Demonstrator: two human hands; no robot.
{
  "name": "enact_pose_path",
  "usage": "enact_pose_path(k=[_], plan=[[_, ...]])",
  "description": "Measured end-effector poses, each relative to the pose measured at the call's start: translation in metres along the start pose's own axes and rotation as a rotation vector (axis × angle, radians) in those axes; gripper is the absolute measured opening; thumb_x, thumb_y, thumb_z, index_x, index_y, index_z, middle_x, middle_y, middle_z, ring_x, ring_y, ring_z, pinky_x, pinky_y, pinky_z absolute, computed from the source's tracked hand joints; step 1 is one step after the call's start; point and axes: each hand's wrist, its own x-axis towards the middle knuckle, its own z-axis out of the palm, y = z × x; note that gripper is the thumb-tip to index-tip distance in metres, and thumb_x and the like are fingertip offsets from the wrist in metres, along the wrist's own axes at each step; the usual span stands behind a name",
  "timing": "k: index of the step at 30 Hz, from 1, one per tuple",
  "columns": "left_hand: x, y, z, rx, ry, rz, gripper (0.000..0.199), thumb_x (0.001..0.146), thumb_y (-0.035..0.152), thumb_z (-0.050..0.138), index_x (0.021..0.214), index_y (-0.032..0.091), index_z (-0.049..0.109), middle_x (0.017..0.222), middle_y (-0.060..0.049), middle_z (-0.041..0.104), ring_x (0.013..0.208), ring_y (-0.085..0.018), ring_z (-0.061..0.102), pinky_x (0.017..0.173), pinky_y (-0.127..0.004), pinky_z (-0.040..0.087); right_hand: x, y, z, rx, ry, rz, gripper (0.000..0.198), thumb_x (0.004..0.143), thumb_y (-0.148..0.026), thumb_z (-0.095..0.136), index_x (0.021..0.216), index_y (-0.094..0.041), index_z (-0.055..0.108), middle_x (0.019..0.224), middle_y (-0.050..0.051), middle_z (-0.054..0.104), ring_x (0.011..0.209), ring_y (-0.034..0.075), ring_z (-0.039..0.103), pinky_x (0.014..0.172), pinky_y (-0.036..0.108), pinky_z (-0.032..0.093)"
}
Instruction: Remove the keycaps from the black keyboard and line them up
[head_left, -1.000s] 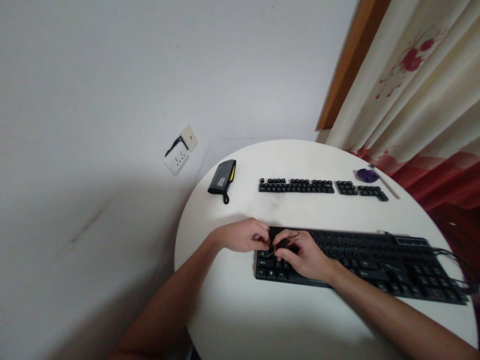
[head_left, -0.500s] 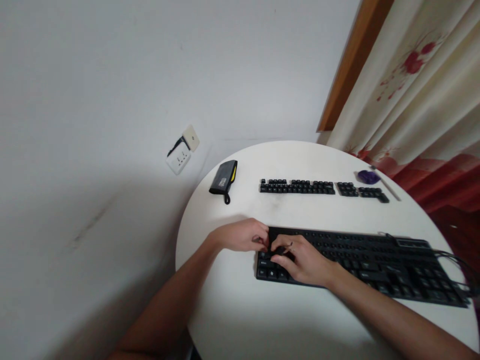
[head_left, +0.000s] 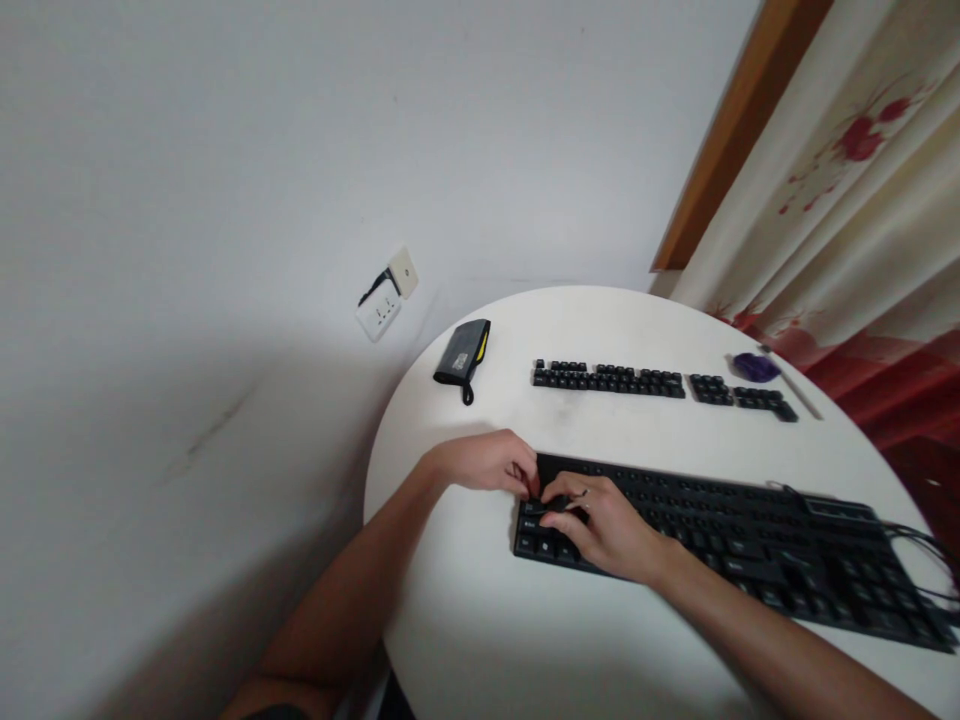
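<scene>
A black keyboard [head_left: 720, 540] lies across the near part of the table, its far rows showing bare key posts and its near rows still fitted with keycaps. At its left end my left hand [head_left: 491, 463] is bent down, fingers pinched together; whatever lies between its fingertips is hidden. My right hand [head_left: 604, 528], with a ring on one finger, rests over the keyboard's left part. Its thumb and index finger close round a dark keycap [head_left: 556, 504], mostly covered by the fingers. Both sets of fingertips are close together.
Loose black keycaps [head_left: 607, 380] stand in rows behind the keyboard on the round white table [head_left: 480, 620]. A dark pouch [head_left: 461, 353] with a loop lies at the back left, a purple lump [head_left: 755, 367] at the back right. Black cable [head_left: 926, 545] curls at the right.
The view has shifted slightly, so the table things appear a little further right. Both hands stay at the keyboard's left end; the left fingertips have shifted a little closer to the right ones.
</scene>
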Motion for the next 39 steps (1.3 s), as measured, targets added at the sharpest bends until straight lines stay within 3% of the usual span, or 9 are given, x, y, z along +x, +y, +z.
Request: enact_pose_path(k=[6, 19, 26, 31, 39], plan=[[0.000, -0.002, -0.001, -0.039, -0.029, -0.028, 0.009, 0.077, 0.010, 0.070, 0.085, 0.014, 0.071, 0.079, -0.001, 0.064, 0.073, -0.013, 0.061, 0.066, -0.019, 0.046, -0.002, 0.002, 0.001, -0.029, -0.052, -0.044, 0.017, 0.095, -0.033, 0.058, 0.103, -0.018, 0.061, 0.093, 0.006, 0.069, 0.083, 0.018, 0.065, 0.073, 0.027, 0.046], [-0.001, -0.006, 0.000, 0.060, 0.004, -0.012, 0.020, 0.066, -0.007, 0.057, 0.069, 0.014, 0.060, 0.068, 0.005, 0.054, 0.067, -0.010, 0.052, 0.060, -0.017, 0.039, 0.026, -0.029, 0.005, -0.431, -0.255, 0.039, 0.018, 0.097, -0.033, 0.052, 0.093, -0.017, 0.059, 0.092, 0.008, 0.068, 0.086, 0.024, 0.066, 0.074, 0.031, 0.046], [0.000, -0.004, 0.001, -0.071, -0.009, 0.003, 0.019, 0.074, 0.002, 0.065, 0.083, 0.017, 0.071, 0.080, 0.001, 0.065, 0.076, -0.013, 0.060, 0.068, -0.019, 0.044, 0.001, -0.007, 0.007, -0.143, -0.104, 0.058, 0.013, 0.097, -0.027, 0.053, 0.106, -0.019, 0.059, 0.097, 0.005, 0.068, 0.090, 0.019, 0.065, 0.080, 0.029, 0.047], [0.000, -0.004, 0.000, -0.094, 0.009, -0.004, 0.007, 0.076, 0.018, 0.075, 0.083, 0.019, 0.075, 0.079, 0.000, 0.066, 0.075, -0.015, 0.062, 0.066, -0.021, 0.045, -0.008, -0.001, 0.012, -0.053, -0.040, 0.066, 0.012, 0.097, -0.025, 0.053, 0.105, -0.019, 0.060, 0.094, 0.005, 0.067, 0.086, 0.018, 0.065, 0.078, 0.029, 0.048], [-0.001, -0.003, 0.001, -0.153, 0.045, -0.022, 0.035, 0.059, 0.040, 0.088, 0.084, 0.018, 0.075, 0.072, -0.002, 0.067, 0.065, -0.015, 0.062, 0.059, -0.022, 0.046, -0.009, 0.002, 0.011, 0.035, 0.129, 0.083, 0.011, 0.095, -0.021, 0.052, 0.098, -0.019, 0.062, 0.090, 0.005, 0.067, 0.082, 0.017, 0.065, 0.074, 0.027, 0.049]])
